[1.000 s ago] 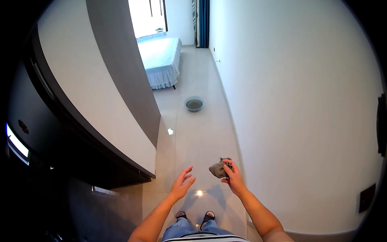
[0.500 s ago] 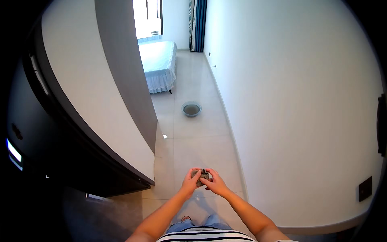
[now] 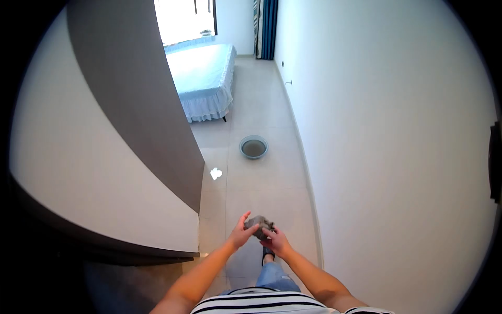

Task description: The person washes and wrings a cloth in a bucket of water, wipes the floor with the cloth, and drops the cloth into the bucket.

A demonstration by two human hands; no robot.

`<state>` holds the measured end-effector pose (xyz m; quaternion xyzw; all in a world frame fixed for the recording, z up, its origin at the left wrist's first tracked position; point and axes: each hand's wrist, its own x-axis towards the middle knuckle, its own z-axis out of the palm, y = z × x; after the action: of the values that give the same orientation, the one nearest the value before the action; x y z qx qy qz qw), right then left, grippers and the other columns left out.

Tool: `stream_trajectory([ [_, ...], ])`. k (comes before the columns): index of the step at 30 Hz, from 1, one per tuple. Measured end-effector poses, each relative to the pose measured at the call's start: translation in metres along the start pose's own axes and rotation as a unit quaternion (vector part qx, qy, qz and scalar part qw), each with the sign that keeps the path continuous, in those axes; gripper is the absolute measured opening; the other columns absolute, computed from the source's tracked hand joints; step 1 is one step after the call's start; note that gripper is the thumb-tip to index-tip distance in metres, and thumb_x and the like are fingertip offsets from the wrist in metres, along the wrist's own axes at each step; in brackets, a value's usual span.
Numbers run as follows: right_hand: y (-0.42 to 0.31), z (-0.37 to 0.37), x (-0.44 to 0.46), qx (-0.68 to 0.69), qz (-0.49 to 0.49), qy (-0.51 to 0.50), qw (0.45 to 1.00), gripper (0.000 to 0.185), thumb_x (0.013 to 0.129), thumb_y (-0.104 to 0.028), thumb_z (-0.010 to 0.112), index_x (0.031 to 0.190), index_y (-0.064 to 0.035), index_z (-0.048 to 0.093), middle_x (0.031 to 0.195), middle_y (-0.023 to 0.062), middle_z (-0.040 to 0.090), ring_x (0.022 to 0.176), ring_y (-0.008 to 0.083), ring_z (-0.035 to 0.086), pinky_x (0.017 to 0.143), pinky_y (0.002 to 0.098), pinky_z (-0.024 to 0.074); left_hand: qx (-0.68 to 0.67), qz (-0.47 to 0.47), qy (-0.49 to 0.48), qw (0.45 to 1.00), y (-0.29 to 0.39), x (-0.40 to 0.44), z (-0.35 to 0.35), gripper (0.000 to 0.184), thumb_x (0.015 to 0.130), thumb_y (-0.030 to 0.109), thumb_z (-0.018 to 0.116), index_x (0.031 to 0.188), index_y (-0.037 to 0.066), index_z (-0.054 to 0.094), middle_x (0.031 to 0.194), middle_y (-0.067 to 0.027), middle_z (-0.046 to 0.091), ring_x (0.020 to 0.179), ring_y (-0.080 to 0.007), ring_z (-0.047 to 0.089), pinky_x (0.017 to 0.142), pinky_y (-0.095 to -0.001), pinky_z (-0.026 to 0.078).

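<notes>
A crumpled grey-brown rag is bunched between my two hands, low in the middle of the view. My left hand grips its left side, with the thumb lying over it and a finger raised at the edge. On the right, my right hand has its thumb and fingers closed on the rag's lower side. Farther ahead on the floor stands a round grey-blue basin with murky liquid in it, well apart from both hands.
A pale tiled floor runs ahead beside the long white wall. On the left, a grey wall edge narrows the passage. Beyond it stands a bed with a light blue frilled cover. A dark blue curtain hangs at the back.
I have stepped forward; the basin and bed appear nearer, and the dark door on the left has mostly slid out of view. The rag looks looser, and my left fingers have spread somewhat.
</notes>
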<state>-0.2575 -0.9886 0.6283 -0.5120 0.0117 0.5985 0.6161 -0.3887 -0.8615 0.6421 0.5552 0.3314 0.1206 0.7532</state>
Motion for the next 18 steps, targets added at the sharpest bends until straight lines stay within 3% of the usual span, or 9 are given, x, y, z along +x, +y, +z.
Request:
stream_trajectory([
  [1,-0.009,-0.009,0.031,-0.005,0.0,0.022,1.0,0.033,0.097,-0.024,0.064,0.126,-0.0137,0.054,0.112,0.0063,0.064,0.095,0.0219,0.065,0.077,0.0356,0.0576,0.026,-0.006,0.06,0.998,-0.001,0.029,-0.004,0.079,0.092,0.029,0.072,0.154,0.011,0.026,0.151,-0.0187,0.04,0.122,-0.0264,0.055,0.099,-0.0367,0.048],
  [4,-0.061,-0.019,0.097,0.059,0.036,0.034,0.997,0.03,0.099,-0.03,0.061,0.123,-0.0135,0.055,0.109,0.0063,0.064,0.095,0.0224,0.066,0.076,0.0332,0.0571,0.099,0.028,0.115,0.988,0.001,0.105,-0.021,0.076,0.092,0.027,0.071,0.154,0.01,0.03,0.156,-0.0198,0.033,0.13,-0.0307,0.049,0.103,-0.0396,0.044],
  [8,-0.124,-0.028,0.198,0.103,0.13,0.032,0.986,0.031,0.099,-0.038,0.059,0.119,-0.0133,0.055,0.103,0.0062,0.065,0.094,0.0226,0.066,0.074,0.0341,0.0566,0.015,-0.016,0.122,0.992,0.049,0.167,-0.027,0.069,0.093,0.024,0.069,0.152,0.01,0.034,0.154,-0.0182,0.038,0.134,-0.031,0.046,0.106,-0.0395,0.043],
  [9,-0.136,-0.025,0.221,0.069,0.113,0.045,0.99,0.034,0.099,-0.041,0.059,0.118,-0.0131,0.055,0.101,0.0075,0.065,0.091,0.0226,0.065,0.074,0.034,0.0565,0.008,-0.015,0.122,0.992,0.05,0.185,-0.032,0.067,0.094,0.023,0.068,0.151,0.01,0.036,0.153,-0.0181,0.039,0.133,-0.0302,0.048,0.105,-0.0388,0.043],
  [14,-0.185,-0.001,0.355,0.041,0.033,0.097,0.994,0.033,0.096,-0.029,0.065,0.121,-0.0134,0.051,0.103,0.0077,0.063,0.087,0.0229,0.064,0.074,0.0345,0.0567,-0.017,-0.021,0.108,0.994,0.044,0.299,-0.07,0.06,0.094,0.02,0.067,0.147,0.008,0.042,0.15,-0.0167,0.043,0.127,-0.0261,0.052,0.103,-0.036,0.044],
  [18,-0.21,0.006,0.475,0.035,0.013,0.155,0.987,0.038,0.093,-0.017,0.069,0.124,-0.0136,0.048,0.106,0.0081,0.06,0.089,0.0244,0.064,0.074,0.037,0.0569,-0.045,-0.025,0.12,0.991,0.017,0.419,-0.111,0.058,0.094,0.018,0.066,0.147,0.01,0.043,0.147,-0.0115,0.048,0.114,-0.0167,0.057,0.092,-0.0303,0.048],
])
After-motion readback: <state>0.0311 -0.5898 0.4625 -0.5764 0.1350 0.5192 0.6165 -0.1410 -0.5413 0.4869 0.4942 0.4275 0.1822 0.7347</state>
